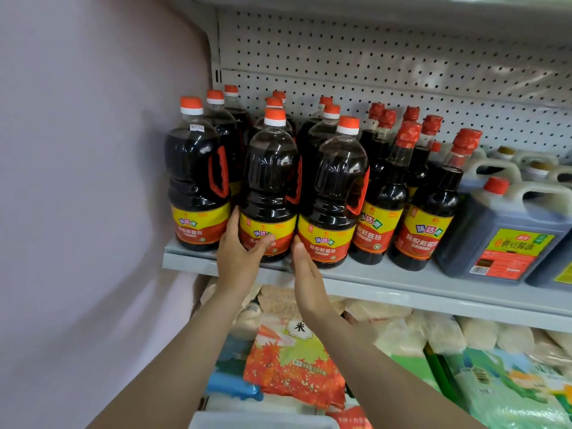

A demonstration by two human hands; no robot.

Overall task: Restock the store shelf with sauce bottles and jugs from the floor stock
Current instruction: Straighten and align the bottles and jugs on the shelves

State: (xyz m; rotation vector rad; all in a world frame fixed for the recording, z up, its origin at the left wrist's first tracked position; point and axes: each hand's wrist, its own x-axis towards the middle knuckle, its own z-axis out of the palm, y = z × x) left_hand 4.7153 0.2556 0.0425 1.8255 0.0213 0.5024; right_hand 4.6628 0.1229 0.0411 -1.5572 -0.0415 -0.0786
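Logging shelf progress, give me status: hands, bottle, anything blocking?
Left hand holds middle front bottle, upright on shelf. Right hand open, flat against it. Neighbour bottles close both sides.

Glossy clear plastic jugs (268, 193) with paper-like labels stand on a matt grey metal shelf (402, 283).
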